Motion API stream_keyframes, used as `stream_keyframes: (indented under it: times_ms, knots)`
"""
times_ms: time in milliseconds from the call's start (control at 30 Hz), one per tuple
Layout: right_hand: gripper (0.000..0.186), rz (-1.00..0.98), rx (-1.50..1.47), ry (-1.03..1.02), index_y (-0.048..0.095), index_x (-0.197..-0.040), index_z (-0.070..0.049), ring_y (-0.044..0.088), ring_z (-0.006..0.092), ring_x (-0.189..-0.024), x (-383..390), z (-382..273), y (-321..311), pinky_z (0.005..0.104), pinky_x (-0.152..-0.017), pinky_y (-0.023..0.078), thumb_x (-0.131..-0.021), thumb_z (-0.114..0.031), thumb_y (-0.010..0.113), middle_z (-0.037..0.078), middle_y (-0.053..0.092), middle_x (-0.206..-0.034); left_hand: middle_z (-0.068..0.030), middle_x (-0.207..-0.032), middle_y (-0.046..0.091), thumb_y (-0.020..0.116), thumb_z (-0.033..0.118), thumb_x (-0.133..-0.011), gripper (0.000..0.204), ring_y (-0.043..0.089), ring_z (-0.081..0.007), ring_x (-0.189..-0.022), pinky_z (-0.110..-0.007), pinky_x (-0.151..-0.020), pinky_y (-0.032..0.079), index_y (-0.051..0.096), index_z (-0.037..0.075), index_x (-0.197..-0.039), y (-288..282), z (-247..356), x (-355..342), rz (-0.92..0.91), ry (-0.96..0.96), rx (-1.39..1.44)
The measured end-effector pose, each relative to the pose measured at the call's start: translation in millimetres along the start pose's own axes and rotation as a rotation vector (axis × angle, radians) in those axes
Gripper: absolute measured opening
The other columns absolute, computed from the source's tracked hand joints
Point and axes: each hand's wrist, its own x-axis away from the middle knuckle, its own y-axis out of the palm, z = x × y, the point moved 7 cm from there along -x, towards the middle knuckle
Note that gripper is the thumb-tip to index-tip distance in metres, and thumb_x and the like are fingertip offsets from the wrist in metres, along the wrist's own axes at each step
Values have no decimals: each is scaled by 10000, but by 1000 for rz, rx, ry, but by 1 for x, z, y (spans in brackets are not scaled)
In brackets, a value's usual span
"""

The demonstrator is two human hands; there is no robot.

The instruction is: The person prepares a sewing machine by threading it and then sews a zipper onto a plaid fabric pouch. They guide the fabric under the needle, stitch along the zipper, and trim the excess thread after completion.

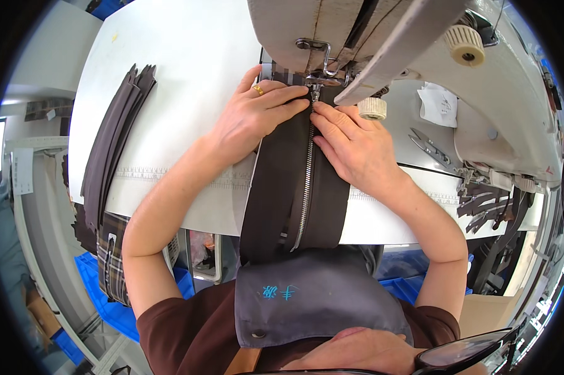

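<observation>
Fingers [288, 95] of the left hand [247, 119] lie flat, a bit spread; the right hand [363, 147] has its mostly together, neither looks clamped. They're on dark fabric [276, 169], far end under the sewing machine [507, 75], zipper [307, 162] lengthwise. Guessing a hand each side keeps it flat and straight. A knob [372, 109] blocks part of the right hand. Snips [430, 149] lie right, fabric strips [116, 134] left.
</observation>
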Motion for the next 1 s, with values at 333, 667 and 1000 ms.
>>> stream_keyframes:
  times_ms: [333, 667, 1000]
  knots:
    - [321, 0, -11, 4, 622, -1015, -43, 579, 188, -912, 0, 0, 0, 291, -659, 485, -716, -134, 696, 49, 602, -1118, -60, -1149, 622, 493, 118, -790, 321, 586, -236, -1032, -534, -987, 306, 661, 91, -1062, 0, -1, -2, -14, -24, 2]
    - [479, -33, -225, 88, 554, -1143, -48, 489, 294, -1068, 5, 21, 8, 434, -878, 418, -760, -309, 674, 103, 565, -1099, -36, -1323, 493, 580, -4, -704, 616, 495, -213, -1148, -592, -1059, 204, 507, 210, -1276, 5, 8, 7, -244, -20, -115]
    - [781, -219, 29, 70, 446, -1282, -39, 352, 379, -1237, 1, 30, 10, 565, -1022, 260, -768, -617, 550, 175, 484, -1220, -50, -1349, 478, 539, -40, -705, 629, 468, -265, -1188, -572, -1057, 166, 529, 219, -1278, 6, 12, 11, -167, -130, -116]
